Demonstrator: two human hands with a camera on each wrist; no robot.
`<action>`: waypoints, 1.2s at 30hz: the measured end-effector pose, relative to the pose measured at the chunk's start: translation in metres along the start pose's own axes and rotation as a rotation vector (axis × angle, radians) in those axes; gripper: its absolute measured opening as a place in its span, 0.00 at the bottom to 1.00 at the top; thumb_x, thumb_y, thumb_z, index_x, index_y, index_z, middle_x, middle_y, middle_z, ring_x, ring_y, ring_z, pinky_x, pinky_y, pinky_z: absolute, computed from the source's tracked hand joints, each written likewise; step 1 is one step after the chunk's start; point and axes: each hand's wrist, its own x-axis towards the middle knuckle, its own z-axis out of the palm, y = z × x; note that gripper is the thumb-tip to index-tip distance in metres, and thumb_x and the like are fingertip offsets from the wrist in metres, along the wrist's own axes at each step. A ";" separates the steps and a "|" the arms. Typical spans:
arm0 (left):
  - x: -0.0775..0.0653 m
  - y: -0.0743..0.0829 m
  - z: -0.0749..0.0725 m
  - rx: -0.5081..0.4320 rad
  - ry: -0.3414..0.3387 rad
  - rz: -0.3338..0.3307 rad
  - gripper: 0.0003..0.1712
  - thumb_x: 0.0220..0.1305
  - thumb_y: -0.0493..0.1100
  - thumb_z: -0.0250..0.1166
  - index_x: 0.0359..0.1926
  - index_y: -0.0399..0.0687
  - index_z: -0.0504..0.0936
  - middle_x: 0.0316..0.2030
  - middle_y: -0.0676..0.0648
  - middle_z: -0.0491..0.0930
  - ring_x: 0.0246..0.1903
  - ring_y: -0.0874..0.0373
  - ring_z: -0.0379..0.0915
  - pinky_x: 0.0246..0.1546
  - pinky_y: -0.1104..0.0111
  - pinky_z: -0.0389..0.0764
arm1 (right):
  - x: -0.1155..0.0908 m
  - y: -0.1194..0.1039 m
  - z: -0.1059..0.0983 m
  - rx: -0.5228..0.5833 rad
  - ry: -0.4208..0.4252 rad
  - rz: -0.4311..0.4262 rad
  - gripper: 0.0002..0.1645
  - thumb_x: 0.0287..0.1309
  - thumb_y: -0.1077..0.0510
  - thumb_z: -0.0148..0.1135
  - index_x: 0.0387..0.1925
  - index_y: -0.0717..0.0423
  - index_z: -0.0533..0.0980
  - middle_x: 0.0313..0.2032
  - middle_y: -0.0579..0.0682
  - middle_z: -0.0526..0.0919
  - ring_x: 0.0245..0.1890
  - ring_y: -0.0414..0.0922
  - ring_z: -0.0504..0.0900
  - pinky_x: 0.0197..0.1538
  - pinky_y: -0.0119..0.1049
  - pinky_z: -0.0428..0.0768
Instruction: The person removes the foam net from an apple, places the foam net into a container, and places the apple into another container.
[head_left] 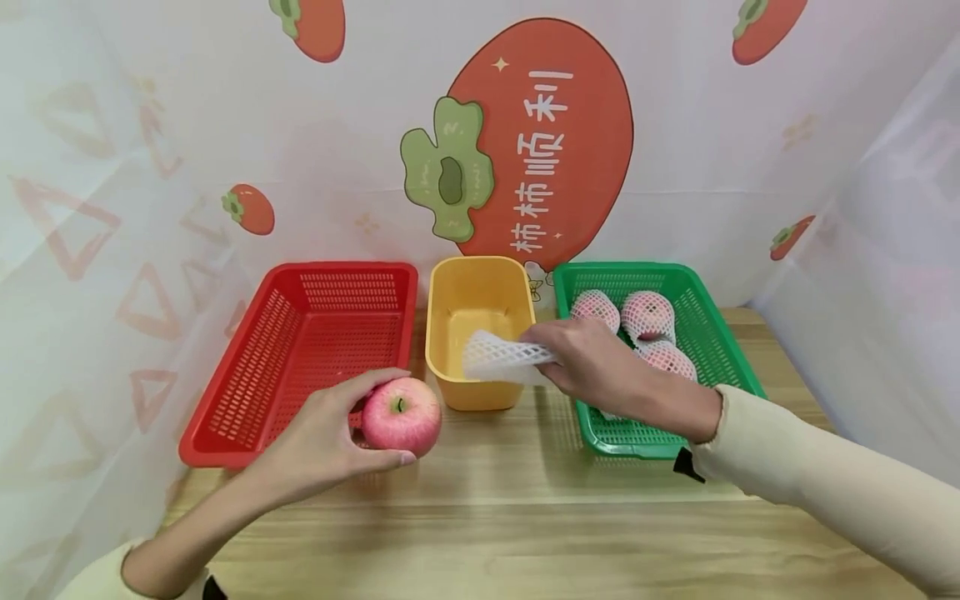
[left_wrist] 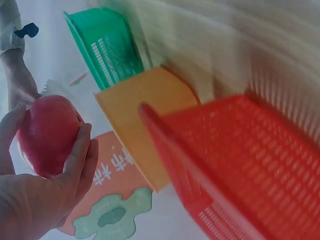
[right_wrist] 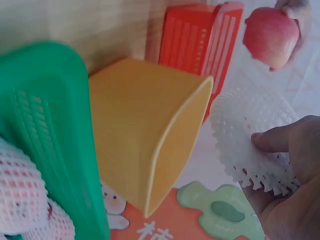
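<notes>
A bare pink-red apple (head_left: 402, 418) is gripped in my left hand (head_left: 326, 433), thumb on the near side and fingers behind, close to the right front corner of the red basket (head_left: 217, 459). My right hand (head_left: 592, 362) pinches a white foam net sleeve (head_left: 498, 357) by one end, over the front rim of the yellow bin (head_left: 480, 396). In the right wrist view the thumb presses on the flattened foam net (right_wrist: 250, 130), which has no fruit in it. The left wrist view shows fingers curled around the apple (left_wrist: 50, 135).
On the right, a green basket (head_left: 637, 450) holds several apples in foam nets (head_left: 648, 317), partly hidden by my right forearm. The three containers stand side by side on the wooden table (head_left: 480, 533). Behind them hangs a white cloth (head_left: 360, 125) printed with persimmons.
</notes>
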 end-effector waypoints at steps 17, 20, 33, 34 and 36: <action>0.044 -0.040 -0.065 0.035 -0.021 -0.266 0.55 0.54 0.68 0.80 0.75 0.51 0.68 0.57 0.44 0.83 0.50 0.48 0.82 0.45 0.63 0.86 | 0.066 0.047 -0.003 -0.018 -0.109 0.115 0.17 0.58 0.60 0.80 0.47 0.62 0.87 0.43 0.56 0.91 0.40 0.52 0.89 0.48 0.48 0.90; 0.054 -0.050 -0.075 0.046 -0.005 -0.290 0.55 0.55 0.68 0.79 0.76 0.51 0.67 0.58 0.42 0.82 0.51 0.47 0.81 0.46 0.60 0.85 | 0.074 0.054 -0.002 -0.012 -0.128 0.165 0.16 0.58 0.60 0.79 0.47 0.61 0.87 0.43 0.55 0.91 0.40 0.52 0.89 0.50 0.49 0.90; 0.092 -0.096 -0.092 0.023 0.047 -0.386 0.58 0.58 0.69 0.76 0.78 0.45 0.63 0.63 0.39 0.77 0.56 0.45 0.76 0.53 0.55 0.79 | 0.105 0.076 0.013 0.023 -0.154 0.277 0.16 0.61 0.62 0.76 0.50 0.62 0.85 0.47 0.57 0.89 0.44 0.53 0.87 0.54 0.49 0.88; 0.094 -0.100 -0.092 0.018 0.050 -0.392 0.58 0.58 0.68 0.76 0.78 0.44 0.63 0.63 0.38 0.77 0.56 0.44 0.76 0.53 0.56 0.80 | 0.107 0.078 0.015 0.022 -0.158 0.288 0.16 0.62 0.61 0.76 0.50 0.62 0.85 0.47 0.57 0.89 0.44 0.53 0.87 0.54 0.49 0.88; 0.098 -0.108 -0.093 0.021 0.057 -0.406 0.57 0.58 0.67 0.77 0.77 0.42 0.64 0.62 0.37 0.77 0.55 0.44 0.76 0.52 0.56 0.79 | 0.111 0.081 0.018 0.024 -0.165 0.313 0.17 0.63 0.60 0.76 0.51 0.62 0.85 0.48 0.57 0.89 0.45 0.52 0.86 0.55 0.48 0.88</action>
